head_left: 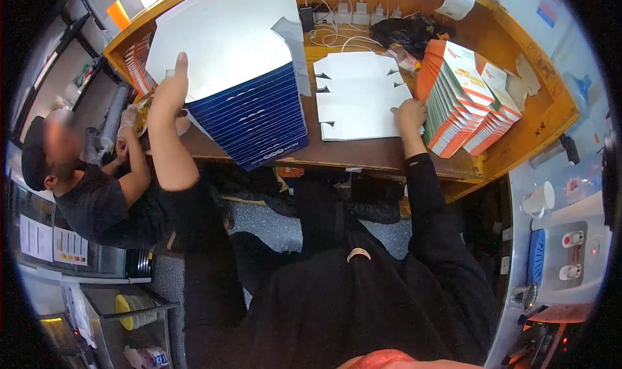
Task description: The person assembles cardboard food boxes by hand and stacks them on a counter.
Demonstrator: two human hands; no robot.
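Note:
A tall stack of blue-sided cardboard boxes point(249, 116), white on top, stands at the left of the wooden desk. My left hand point(170, 97) grips its left edge, thumb laid along the white top and fingers bent at the side. Right of it lies a low pile of white flat cardboard box blanks point(363, 100) with slotted edges. My right hand point(410, 115) is closed at the right edge of this pile, thumb on the top sheet; its other fingers are partly hidden. Orange-and-white folded cartons point(457, 103) stand in rows just beyond my right hand.
Power adapters point(359, 12) and white cables line the desk's back, beside a black plastic bag point(408, 32). A co-worker point(84, 168) works at the left. A raised wooden edge point(531, 129) bounds the desk at the right. A white cup point(539, 199) stands on the right-hand counter.

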